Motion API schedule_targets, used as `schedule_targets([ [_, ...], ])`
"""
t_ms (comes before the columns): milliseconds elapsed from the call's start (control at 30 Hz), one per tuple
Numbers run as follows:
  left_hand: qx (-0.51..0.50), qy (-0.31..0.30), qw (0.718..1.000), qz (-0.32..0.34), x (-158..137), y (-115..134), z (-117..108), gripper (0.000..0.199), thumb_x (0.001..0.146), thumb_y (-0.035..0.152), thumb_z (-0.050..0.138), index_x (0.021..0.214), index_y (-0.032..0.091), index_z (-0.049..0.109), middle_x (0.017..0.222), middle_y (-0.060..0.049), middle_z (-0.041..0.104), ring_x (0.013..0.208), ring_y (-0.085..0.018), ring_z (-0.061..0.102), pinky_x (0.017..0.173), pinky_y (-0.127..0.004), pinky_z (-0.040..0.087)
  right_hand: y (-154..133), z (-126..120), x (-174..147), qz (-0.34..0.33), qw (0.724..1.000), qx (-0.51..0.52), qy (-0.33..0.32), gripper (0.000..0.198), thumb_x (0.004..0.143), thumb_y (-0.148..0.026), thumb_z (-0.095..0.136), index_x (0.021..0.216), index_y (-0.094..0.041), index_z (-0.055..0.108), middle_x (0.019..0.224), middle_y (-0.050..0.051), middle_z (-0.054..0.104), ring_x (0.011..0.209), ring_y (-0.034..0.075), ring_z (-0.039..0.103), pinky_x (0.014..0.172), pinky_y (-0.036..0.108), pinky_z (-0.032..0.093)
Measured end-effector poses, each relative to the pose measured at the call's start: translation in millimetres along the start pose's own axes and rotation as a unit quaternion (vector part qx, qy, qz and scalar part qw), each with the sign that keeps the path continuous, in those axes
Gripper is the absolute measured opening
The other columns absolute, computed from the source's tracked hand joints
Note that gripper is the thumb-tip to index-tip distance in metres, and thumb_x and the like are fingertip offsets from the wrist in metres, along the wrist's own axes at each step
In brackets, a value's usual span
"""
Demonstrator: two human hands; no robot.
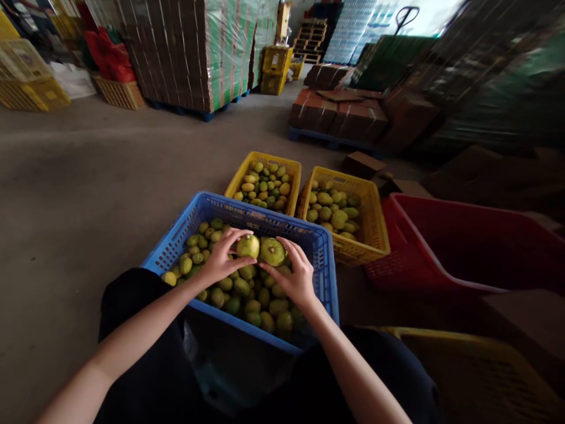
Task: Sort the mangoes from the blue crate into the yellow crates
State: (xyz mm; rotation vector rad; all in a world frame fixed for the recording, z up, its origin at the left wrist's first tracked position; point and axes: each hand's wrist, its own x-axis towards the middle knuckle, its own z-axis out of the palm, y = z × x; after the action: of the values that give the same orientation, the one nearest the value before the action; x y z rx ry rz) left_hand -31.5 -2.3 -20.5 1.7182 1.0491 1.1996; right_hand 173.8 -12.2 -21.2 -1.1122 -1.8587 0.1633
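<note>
Above a large blue crate (324,253), both of my hands hold fruit side by side. A yellow-green lemon (248,246) is gripped between the thumb and fingers of my left hand (223,256). My right hand (295,274) is closed the same way around a second, greener lemon (272,252), its stem end facing me. The two fruits almost touch; I cannot tell whether they do. Below them the crate holds many loose green and yellow lemons (242,287). My wrists hide part of the pile.
Beyond the blue crate stand two yellow crates of lemons, a left one (296,176) and a right one (373,218). A red crate (412,235) is on my right, with another yellow crate (468,347) nearer me. Wrapped stacks (176,53) and flat cartons (338,115) on pallets stand farther back.
</note>
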Motion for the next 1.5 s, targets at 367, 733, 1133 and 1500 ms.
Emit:
schedule_targets([
  [367, -0.17, 0.001, 0.973, -0.155, 1.7, 14.6, 0.1, 0.039, 0.079, 0.042, 0.064, 0.113, 0.023, 0.06, 0.119, -0.006, 0.056, 0.094, -0.019, 0.058, 0.071, -0.027, 0.054, -4.5, 3.9, -2.8, 0.031, 0.997, 0.047, -0.054, 0.06, 0.073, -0.049, 0.072, 0.125, -0.022, 0.055, 0.113, 0.011, 0.067, 0.104, 0.028, 0.064, 0.089, 0.043, 0.054],
  [733, -0.428, 0.066, 0.79, -0.433, 15.6, -0.7, 4.2, 0.028, 0.09, 0.037, 0.047, 0.092, 0.015, 0.064, 0.065, -0.002, 0.062, 0.043, -0.008, 0.05, 0.034, -0.016, 0.037, -9.5, 16.2, -1.8, 0.279, 0.927, 0.242, -0.072, 0.054, 0.067, -0.047, 0.075, 0.112, -0.019, 0.062, 0.102, 0.007, 0.071, 0.092, 0.026, 0.067, 0.078, 0.037, 0.055],
  [1133, -0.418, 0.065, 0.763, -0.489, 16.7, -14.7, 9.0, 0.025, 0.092, 0.035, 0.046, 0.09, 0.015, 0.059, 0.06, -0.001, 0.059, 0.035, -0.006, 0.047, 0.026, -0.011, 0.022, -5.7, 13.1, 7.5, 0.447, 0.818, 0.363, 0.0, 0.045, 0.063, -0.049, 0.075, 0.094, -0.017, 0.066, 0.087, 0.004, 0.07, 0.079, 0.021, 0.065, 0.057, 0.026, 0.051],
  [1500, -0.437, 0.13, 0.748, -0.483, 18.7, -13.4, 2.8, 0.025, 0.09, 0.033, 0.045, 0.087, 0.015, 0.062, 0.062, -0.003, 0.063, 0.04, -0.01, 0.055, 0.034, -0.018, 0.042, -1.5, 14.3, 8.7, 0.506, 0.764, 0.4, -0.01, 0.05, 0.062, -0.052, 0.074, 0.097, -0.017, 0.067, 0.087, 0.006, 0.072, 0.072, 0.022, 0.067, 0.045, 0.025, 0.047],
])
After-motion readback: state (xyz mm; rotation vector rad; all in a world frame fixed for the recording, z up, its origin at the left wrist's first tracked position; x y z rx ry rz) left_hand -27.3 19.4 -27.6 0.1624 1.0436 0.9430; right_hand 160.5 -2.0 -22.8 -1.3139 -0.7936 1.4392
